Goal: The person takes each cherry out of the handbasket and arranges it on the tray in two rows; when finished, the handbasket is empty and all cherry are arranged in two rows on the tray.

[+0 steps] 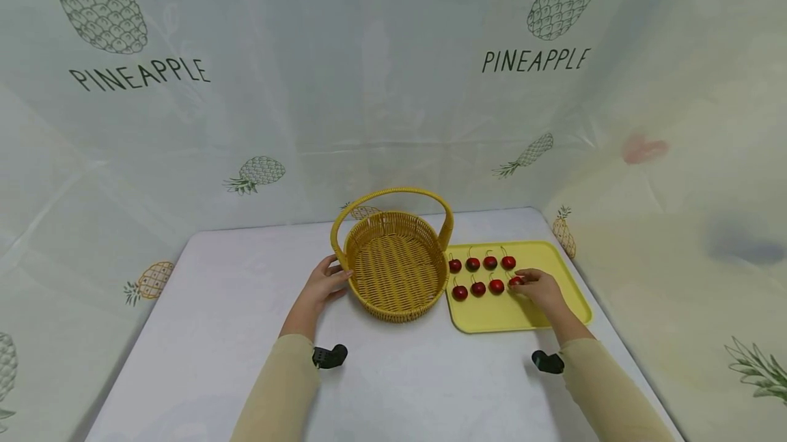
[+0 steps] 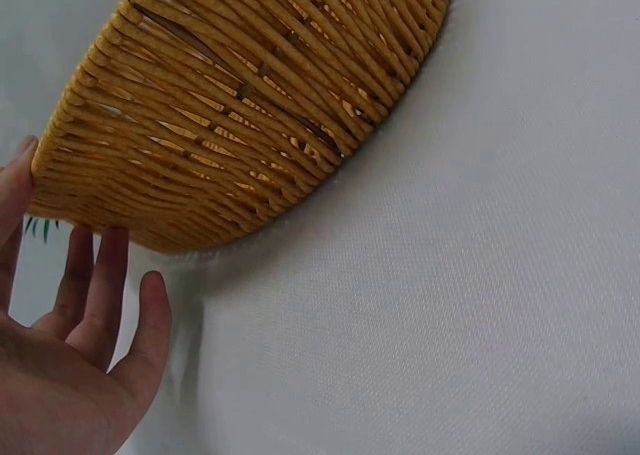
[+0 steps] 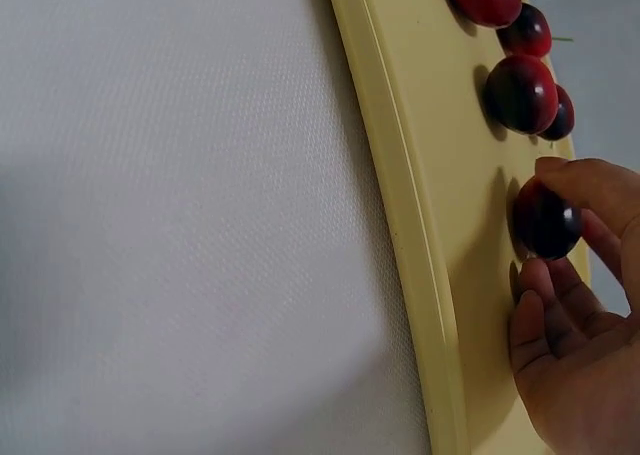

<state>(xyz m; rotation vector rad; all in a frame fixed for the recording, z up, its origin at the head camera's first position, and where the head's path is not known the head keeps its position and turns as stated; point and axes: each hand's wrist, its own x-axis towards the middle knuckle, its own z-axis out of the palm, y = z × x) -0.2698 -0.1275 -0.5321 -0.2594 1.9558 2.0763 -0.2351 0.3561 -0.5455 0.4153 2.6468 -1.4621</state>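
A round yellow-brown wicker basket [image 1: 399, 315] with a tall arched handle stands at the middle of the table. My left hand [image 1: 326, 281] holds its left side, thumb at the rim and fingers against the outer wall, as the left wrist view shows. To the right, a yellow tray [image 1: 498, 321] bears several dark red cherries [image 1: 496, 286] with stems, laid out in two rows. Over the tray, my right hand [image 1: 540, 287] pinches the cherry [image 3: 545, 220] at the right end of the front row. This cherry is still at the tray's surface, partly covered by the fingers.
The table [image 1: 424, 387] has a white cover. The basket's right side meets the tray's left edge. Behind and beside the table hangs a pale curtain [image 1: 393, 87] printed with pineapples. The basket's handle [image 1: 396, 190] rises in front of it.
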